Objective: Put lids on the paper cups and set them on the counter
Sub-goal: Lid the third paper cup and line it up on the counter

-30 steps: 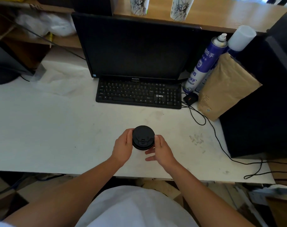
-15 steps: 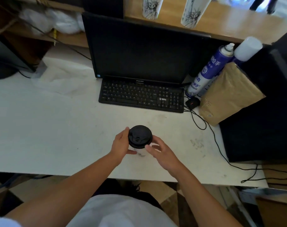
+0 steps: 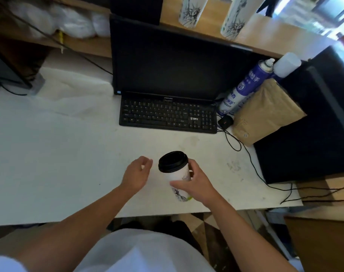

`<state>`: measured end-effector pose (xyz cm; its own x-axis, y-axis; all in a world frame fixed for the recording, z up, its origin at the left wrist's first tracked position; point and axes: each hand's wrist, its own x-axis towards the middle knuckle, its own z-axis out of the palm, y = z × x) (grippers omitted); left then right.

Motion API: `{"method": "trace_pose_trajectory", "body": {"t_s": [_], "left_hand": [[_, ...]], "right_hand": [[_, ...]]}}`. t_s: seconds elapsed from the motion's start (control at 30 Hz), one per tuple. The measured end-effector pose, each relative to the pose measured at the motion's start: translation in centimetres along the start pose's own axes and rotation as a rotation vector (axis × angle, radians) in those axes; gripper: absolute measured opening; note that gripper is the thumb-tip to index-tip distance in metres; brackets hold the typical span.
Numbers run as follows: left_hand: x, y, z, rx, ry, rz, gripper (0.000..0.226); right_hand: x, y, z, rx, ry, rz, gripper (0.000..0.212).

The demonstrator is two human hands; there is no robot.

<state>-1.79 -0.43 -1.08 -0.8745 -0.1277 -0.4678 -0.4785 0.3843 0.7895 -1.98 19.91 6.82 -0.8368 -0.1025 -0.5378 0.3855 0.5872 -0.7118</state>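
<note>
Cup (image 3: 178,173) now in right grip (image 3: 197,185) alone

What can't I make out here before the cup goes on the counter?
All head view.
1. Inside of the held cup: covered by its lid.
2. Right hand: its fingers partly behind the cup.
3. Tops of the two cups on the counter: cut off by the frame's top edge, so lids unknown.
4. Small print on the spray can: blurred.

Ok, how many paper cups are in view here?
3. A lidded cup is in the right hand over the desk; two cups stand on the counter behind the monitor, tops cut off. More may lie out of frame.
</note>
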Motion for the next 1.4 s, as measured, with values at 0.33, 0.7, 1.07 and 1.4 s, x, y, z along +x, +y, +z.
{"method": "trace_pose_trajectory", "body": {"t_s": [0.33,0.7,1.07,1.4], "left_hand": [[0.8,-10.8,-2.9,0.896,0.096,0.057,0.093],[0.6,-12.1,-2.2,0.956,0.203,0.105,0.093],[0.6,-12.4,-2.0,0.947,0.232,0.160,0.092],[0.7,-12.5,-1.9,0.948,0.259,0.144,0.093]], "right_hand": [[0.6,-1.8,-0.8,-0.123,0.026,-0.073,0.082],[1.4,-4.9,-7.3,-0.965,0.189,-0.303,0.081],[-0.8,-11.7,-8.2,-1.761,0.157,-0.280,0.070],[1.2,-8.9,-4.9,-1.963,0.087,-0.266,0.060]]}}
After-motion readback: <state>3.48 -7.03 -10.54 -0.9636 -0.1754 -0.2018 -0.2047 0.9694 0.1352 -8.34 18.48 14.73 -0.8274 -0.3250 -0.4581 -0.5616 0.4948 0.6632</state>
